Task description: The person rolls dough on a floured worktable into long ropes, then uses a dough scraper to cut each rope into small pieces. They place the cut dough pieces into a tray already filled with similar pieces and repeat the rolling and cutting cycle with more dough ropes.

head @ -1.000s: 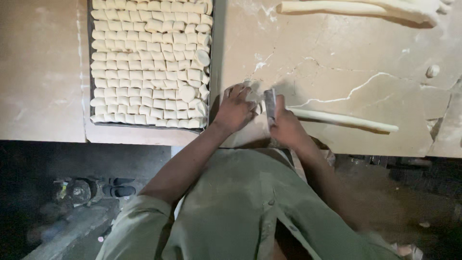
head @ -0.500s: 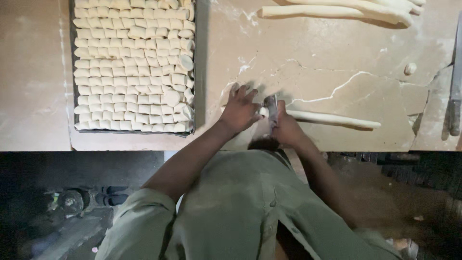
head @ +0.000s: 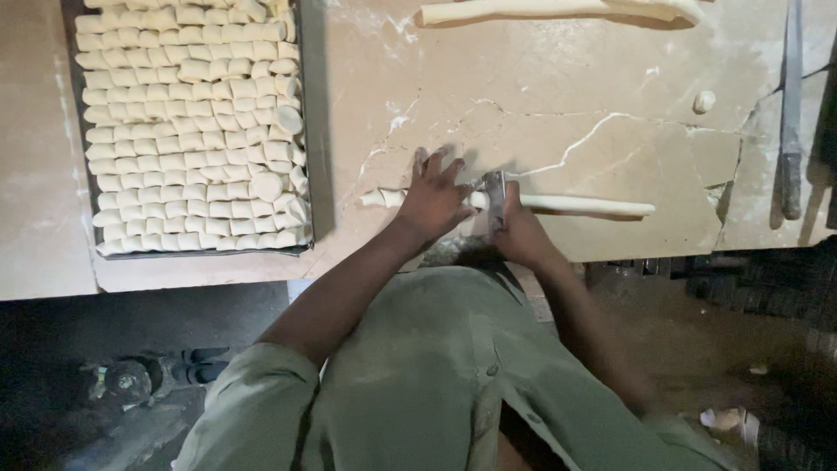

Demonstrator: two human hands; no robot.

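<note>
Dough rope [head: 575, 204] lies flat on the cracked marble worktop [head: 558, 113], running toward three o'clock from the hands. Its left end is already divided — a couple of small cut pieces [head: 384, 198] sit at nine o'clock of the left hand. Left hand [head: 433, 196] rests on the rope with fingers spread, apparently pinning it so it cannot roll under the blade. Right hand [head: 514, 228] is clenched around a metal cutter [head: 495, 196], blade set upright across the rope just beside the left hand, a placement that would keep pieces short and even.

At ten o'clock, a dark tray [head: 309, 131] carries close rows of cut pieces. At twelve o'clock, a second rope [head: 558, 10] lies well apart. A small dough ball [head: 704, 101] sits at two o'clock; beyond it, a long metal bar [head: 791, 105].
</note>
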